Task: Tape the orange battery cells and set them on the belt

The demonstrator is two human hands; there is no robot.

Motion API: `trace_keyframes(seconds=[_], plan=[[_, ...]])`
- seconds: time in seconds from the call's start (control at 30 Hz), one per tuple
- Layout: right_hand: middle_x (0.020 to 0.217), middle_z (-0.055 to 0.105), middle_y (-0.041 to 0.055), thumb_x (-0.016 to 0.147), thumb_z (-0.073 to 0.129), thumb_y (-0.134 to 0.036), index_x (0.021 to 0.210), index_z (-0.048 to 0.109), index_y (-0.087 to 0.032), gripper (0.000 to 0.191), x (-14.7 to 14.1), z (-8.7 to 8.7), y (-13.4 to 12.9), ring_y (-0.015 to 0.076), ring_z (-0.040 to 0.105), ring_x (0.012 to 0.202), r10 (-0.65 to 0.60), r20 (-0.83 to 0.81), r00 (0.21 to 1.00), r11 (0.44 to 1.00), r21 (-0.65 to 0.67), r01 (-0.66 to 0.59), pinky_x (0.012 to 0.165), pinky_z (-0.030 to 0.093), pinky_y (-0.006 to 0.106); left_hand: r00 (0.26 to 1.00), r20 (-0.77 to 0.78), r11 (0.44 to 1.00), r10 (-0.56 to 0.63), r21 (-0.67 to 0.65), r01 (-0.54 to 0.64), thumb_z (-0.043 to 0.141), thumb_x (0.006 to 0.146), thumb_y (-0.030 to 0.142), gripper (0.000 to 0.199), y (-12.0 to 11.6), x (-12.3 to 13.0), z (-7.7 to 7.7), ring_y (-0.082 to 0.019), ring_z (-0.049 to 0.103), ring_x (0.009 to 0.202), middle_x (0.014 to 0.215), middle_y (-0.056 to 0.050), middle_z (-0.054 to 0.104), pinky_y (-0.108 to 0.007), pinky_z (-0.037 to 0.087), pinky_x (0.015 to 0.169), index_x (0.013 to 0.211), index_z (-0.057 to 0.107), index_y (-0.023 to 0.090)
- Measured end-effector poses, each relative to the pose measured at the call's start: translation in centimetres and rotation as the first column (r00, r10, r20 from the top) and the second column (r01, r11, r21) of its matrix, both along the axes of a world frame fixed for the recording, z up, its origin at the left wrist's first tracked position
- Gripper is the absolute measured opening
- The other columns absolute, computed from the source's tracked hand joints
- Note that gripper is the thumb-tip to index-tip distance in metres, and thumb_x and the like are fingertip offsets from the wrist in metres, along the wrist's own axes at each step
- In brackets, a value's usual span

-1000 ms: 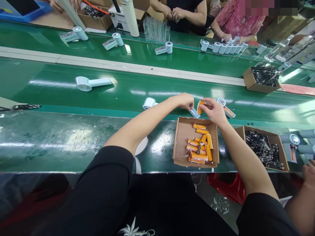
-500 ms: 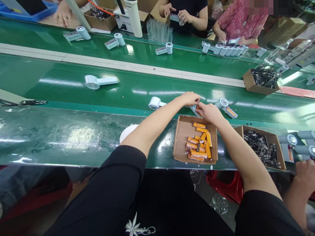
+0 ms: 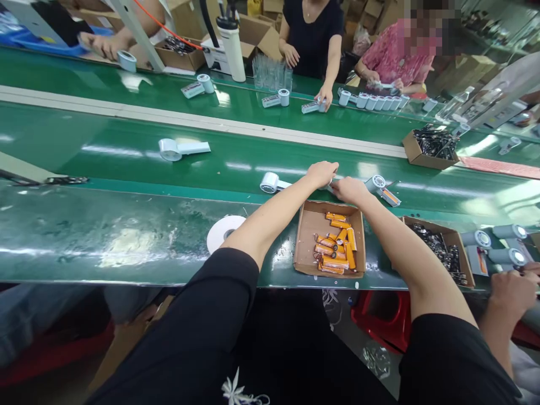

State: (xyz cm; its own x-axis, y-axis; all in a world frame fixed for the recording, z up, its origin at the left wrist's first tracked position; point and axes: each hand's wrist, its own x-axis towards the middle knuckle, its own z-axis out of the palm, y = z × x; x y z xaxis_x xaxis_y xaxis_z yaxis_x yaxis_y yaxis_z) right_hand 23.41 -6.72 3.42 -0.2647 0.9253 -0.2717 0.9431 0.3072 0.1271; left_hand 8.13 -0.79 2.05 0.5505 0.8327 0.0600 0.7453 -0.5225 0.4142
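Observation:
Both hands meet over the near edge of the green belt, behind an open cardboard box [image 3: 298, 247] of orange wired batteries [image 3: 335, 262]. My left hand [image 3: 323, 173] has its fingers curled at a light grey-blue handheld fan [image 3: 327, 187], most of which my hands cover. From the right, my right hand [image 3: 349, 190] closes its fingers on the same fan. Just left of them lies another handheld fan [image 3: 270, 183], its handle pointing toward my hands. To the right is a fan with an opened handle [image 3: 390, 197], an orange battery showing inside.
A white round disc [image 3: 217, 233] lies by my left forearm. At right stand a box of dark small parts [image 3: 439, 247] and several fans [image 3: 506, 232], near a co-worker's hands [image 3: 512, 289]. Another fan [image 3: 171, 149] lies farther left on the belt. People work across the line.
The orange battery seen at my right fingers is now hidden. My hands have drawn closer over the fan. Across the line, a person has reached down to a fan on the belt.

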Motion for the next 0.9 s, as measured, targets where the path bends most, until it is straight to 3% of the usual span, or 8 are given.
trace_keyframes(seconds=[0.13,0.23,0.33,0.47,0.6,0.7,0.8,0.9], plan=[[0.141,0.075,0.0161,0.104,0.051,-0.02,0.14,0.076,-0.025,0.044,2.5,-0.6,0.1,0.0346,0.074,0.12,0.021,-0.082,0.996,0.993,0.118,-0.011,0.095,0.058,0.041,0.991,0.125,0.986,-0.043,0.167,0.021,0.064,0.102,0.025,0.044,-4.9,-5.2,0.8,-0.022,0.058,0.145,0.154,-0.012,0.065,-0.034,0.047,0.12,0.145,0.062,0.017],[0.151,0.07,0.0137,0.103,0.046,-0.014,0.136,0.077,-0.02,0.045,4.4,-1.5,0.0,0.0311,0.069,0.13,0.051,-0.17,0.984,0.983,0.183,-0.02,0.103,0.056,0.039,0.968,0.223,0.963,-0.118,0.263,0.057,0.065,0.104,0.035,0.028,-12.4,-13.7,-0.6,-0.022,0.069,0.129,0.133,-0.008,0.078,-0.042,0.054,0.115,0.128,0.072,0.021],[0.141,0.075,0.0164,0.104,0.047,-0.017,0.129,0.079,-0.018,0.04,5.5,-2.3,0.0,0.0328,0.071,0.123,0.041,-0.243,0.969,0.976,0.216,0.013,0.099,0.057,0.042,0.969,0.247,0.956,-0.026,0.289,-0.048,0.062,0.106,0.045,0.021,-20.1,-23.6,-2.9,-0.023,0.075,0.11,0.113,0.0,0.083,-0.046,0.061,0.103,0.116,0.075,0.031],[0.112,0.083,0.0138,0.104,0.06,-0.029,0.117,0.081,-0.019,0.027,5.8,-2.7,0.7,0.0293,0.073,0.104,0.053,-0.336,0.94,0.974,0.223,0.025,0.092,0.057,0.039,0.994,-0.015,0.964,0.11,0.246,-0.103,0.058,0.103,0.057,0.036,-25.4,-31.9,-5.0,-0.034,0.067,0.128,0.132,-0.002,0.079,-0.059,0.057,0.109,0.126,0.075,0.035],[0.106,0.082,0.0191,0.105,0.063,-0.03,0.101,0.081,-0.015,0.024,5.5,-2.5,2.2,0.0274,0.07,0.101,0.062,-0.433,0.899,0.947,0.309,0.084,0.096,0.053,0.042,0.975,-0.222,1.0,0.023,-0.008,-0.025,0.065,0.097,0.054,0.058,-25.8,-33.0,-4.6,-0.041,0.044,0.154,0.164,-0.013,0.057,-0.06,0.044,0.125,0.145,0.067,0.021],[0.118,0.079,0.0254,0.106,0.063,-0.031,0.109,0.079,-0.011,0.026,4.6,-1.5,1.4,0.0312,0.068,0.11,0.053,-0.498,0.866,0.89,0.416,0.185,0.1,0.051,0.048,0.981,-0.19,1.0,0.027,-0.005,-0.029,0.066,0.096,0.041,0.048,-25.8,-32.4,-3.5,-0.041,0.042,0.153,0.159,-0.016,0.059,-0.061,0.045,0.124,0.139,0.069,0.019],[0.124,0.078,0.0174,0.109,0.061,-0.043,0.124,0.076,-0.017,0.033,1.6,0.6,-4.1,0.0284,0.07,0.108,0.122,-0.604,0.788,0.858,0.463,0.223,0.098,0.053,0.043,0.99,-0.02,0.961,0.136,0.245,-0.127,0.071,0.095,0.039,0.049,-27.4,-30.6,-2.5,-0.043,0.046,0.149,0.147,-0.018,0.067,-0.067,0.045,0.122,0.138,0.066,0.019],[0.096,0.081,0.0056,0.108,0.061,-0.052,0.113,0.079,-0.023,0.034,-4.1,2.8,-12.7,0.0215,0.072,0.084,0.143,-0.808,0.571,0.988,0.152,-0.031,0.079,0.056,0.034,0.976,0.18,0.868,0.119,0.459,-0.191,0.077,0.091,0.032,0.055,-29.4,-28.0,-1.8,-0.042,0.049,0.148,0.138,-0.014,0.071,-0.069,0.046,0.122,0.142,0.06,0.024]])
